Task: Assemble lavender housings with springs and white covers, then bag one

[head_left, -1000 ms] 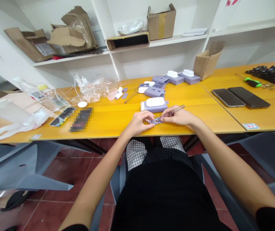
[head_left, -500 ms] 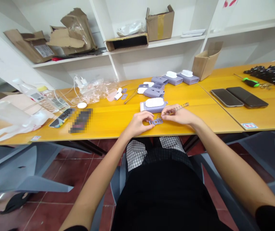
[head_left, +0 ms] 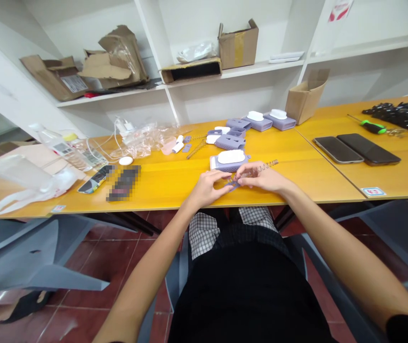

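Observation:
Close to the table's front edge, my left hand (head_left: 209, 188) pinches a small flat purple plastic piece (head_left: 235, 186) between thumb and fingertips. My right hand (head_left: 263, 178) is closed on a thin metal coil spring (head_left: 270, 165), whose free end sticks out to the right above the knuckles. The spring's other end runs down toward the purple piece; my fingers hide where they meet. Just beyond both hands stands a purple casing with a white top (head_left: 231, 159). Loose springs (head_left: 196, 148) and small purple plates (head_left: 187, 148) lie farther off, to the left.
Purple casings (head_left: 230, 141) and white parts are grouped behind. Two phones (head_left: 368, 148) and a green-black screwdriver (head_left: 373, 126) lie right. Clear plastic bags (head_left: 150, 140), a white cable, bottles (head_left: 52, 139) and a phone (head_left: 96, 179) occupy the left. Shelves with cardboard boxes (head_left: 238, 46) stand behind.
My right hand has moved slightly left and down, bringing the spring to the purple piece. My hands are now closer together, covering more of that piece. The camera view has shifted slightly.

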Available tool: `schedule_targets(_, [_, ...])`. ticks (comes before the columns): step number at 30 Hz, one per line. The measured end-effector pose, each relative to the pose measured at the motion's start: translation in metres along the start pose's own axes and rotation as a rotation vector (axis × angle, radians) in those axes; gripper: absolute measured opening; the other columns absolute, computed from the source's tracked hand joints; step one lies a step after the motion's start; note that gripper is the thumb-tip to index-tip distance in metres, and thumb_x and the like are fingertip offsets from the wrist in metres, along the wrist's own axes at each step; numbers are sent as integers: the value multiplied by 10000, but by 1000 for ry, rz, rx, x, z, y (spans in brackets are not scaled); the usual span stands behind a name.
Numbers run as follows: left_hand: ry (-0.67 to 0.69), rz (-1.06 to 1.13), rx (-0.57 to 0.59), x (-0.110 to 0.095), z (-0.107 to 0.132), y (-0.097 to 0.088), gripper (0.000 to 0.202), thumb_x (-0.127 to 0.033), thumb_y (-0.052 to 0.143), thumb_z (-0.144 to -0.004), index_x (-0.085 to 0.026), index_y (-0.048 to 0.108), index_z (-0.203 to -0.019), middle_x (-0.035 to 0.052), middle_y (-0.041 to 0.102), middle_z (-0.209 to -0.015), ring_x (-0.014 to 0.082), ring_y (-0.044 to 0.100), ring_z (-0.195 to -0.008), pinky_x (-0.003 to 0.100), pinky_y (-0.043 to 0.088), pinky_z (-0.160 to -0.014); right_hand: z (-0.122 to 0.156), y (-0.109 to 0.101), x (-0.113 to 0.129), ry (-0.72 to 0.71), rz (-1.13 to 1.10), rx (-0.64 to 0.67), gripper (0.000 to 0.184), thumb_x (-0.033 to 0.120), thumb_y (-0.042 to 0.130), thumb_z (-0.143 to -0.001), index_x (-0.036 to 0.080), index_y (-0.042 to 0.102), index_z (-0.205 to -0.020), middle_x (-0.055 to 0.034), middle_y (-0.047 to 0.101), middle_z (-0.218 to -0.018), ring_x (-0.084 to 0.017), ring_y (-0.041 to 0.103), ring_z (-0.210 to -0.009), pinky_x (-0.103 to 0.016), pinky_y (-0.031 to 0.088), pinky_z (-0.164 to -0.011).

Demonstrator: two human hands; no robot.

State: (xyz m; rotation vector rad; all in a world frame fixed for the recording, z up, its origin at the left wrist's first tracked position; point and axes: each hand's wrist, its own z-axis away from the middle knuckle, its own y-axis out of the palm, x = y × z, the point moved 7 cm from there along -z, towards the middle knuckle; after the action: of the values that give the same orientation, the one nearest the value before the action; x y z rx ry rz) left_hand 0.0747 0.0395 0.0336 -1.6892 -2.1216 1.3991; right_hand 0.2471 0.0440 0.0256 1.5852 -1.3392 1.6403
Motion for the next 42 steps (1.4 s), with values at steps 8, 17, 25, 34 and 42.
schedule_targets(8, [-41, -143, 61, 5, -1, 5, 278, -326, 766, -935, -192, 774, -1179, 88, 818, -1054, 255, 757, -972, 424, 565, -897, -9, 4, -10, -121, 44, -150, 404, 449, 861, -744, 227, 539, -646, -51, 713, -916, -185, 632, -818, -368, 540, -740])
schedule_targets(17, [-137, -118, 83, 3, -3, 6, 142, -242, 781, -853, -201, 745, -984, 53, 798, -999, 237, 743, -925, 390, 556, -890, -1, 4, -15, -117, 34, -223, 420, 383, 828, -777, 239, 454, -651, -59, 770, -944, -207, 705, -855, -399, 564, -766])
schedule_targets(25, [-150, -34, 94, 0, -5, 8, 108, -251, 748, -887, -180, 739, -968, 77, 794, -992, 246, 741, -942, 411, 570, -918, -1, 6, -15, -130, 36, -230, 391, 415, 863, -759, 235, 524, -685, -79, 798, -972, -233, 742, -920, -415, 587, -804])
schedule_targets(34, [-212, 209, 133, 4, -4, 3, 70, -178, 755, -821, -173, 746, -890, 59, 807, -964, 217, 751, -918, 394, 589, -926, 3, 20, 3, -220, -54, -181, 378, 394, 879, -767, 241, 541, -692, -62, 811, -965, -242, 763, -947, -446, 602, -866])
schedule_targets(42, [-265, 145, 16, 14, -4, -2, 50, -131, 726, -810, -170, 753, -798, 49, 795, -888, 198, 732, -846, 376, 590, -883, 2, 9, -2, -169, 30, -289, 389, 390, 860, -724, 245, 511, -633, -66, 790, -873, -246, 752, -889, -421, 590, -794])
